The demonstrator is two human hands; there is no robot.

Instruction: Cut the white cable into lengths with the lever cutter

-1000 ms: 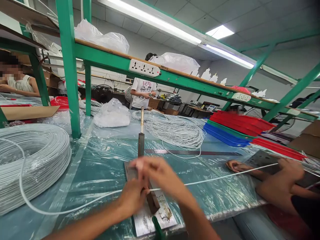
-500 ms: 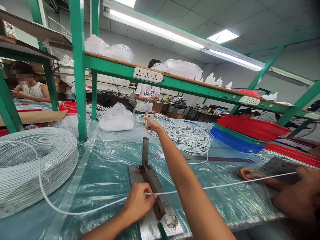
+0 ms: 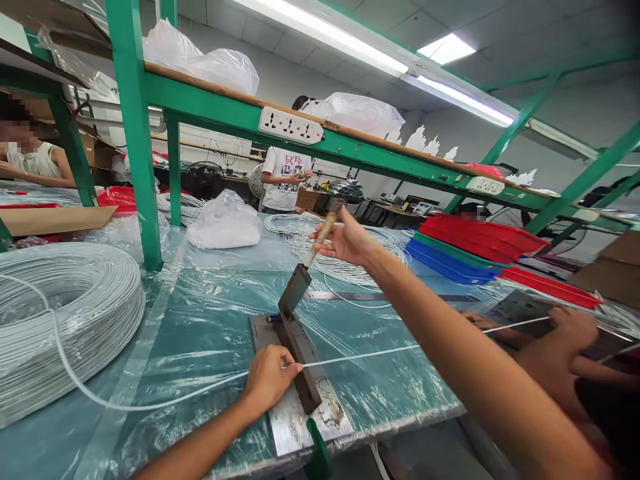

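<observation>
My left hand (image 3: 269, 377) pinches a thin white cable (image 3: 150, 402) against a lever cutter (image 3: 295, 347) bolted to a metal plate at the table's front edge. My right hand (image 3: 345, 240) is closed round the cutter's wooden handle (image 3: 323, 233), which is tilted up and to the right. The cable runs from a big white coil (image 3: 60, 320) at the left, across the cutter's bed, to a co-worker's hands (image 3: 565, 327) at the right, which hold it over a metal plate.
The table is covered in clear plastic sheet (image 3: 210, 313). A loose white cable pile (image 3: 345, 253), a long ruler (image 3: 350, 295), a plastic bag (image 3: 225, 227) and stacked red and blue trays (image 3: 465, 247) lie further back. Green shelf posts (image 3: 135, 133) rise at the left. People work behind.
My right hand left the cable at the cutter, reached up to the lever handle, gripped it and is swinging it toward me. My left hand has kept its hold on the cable.
</observation>
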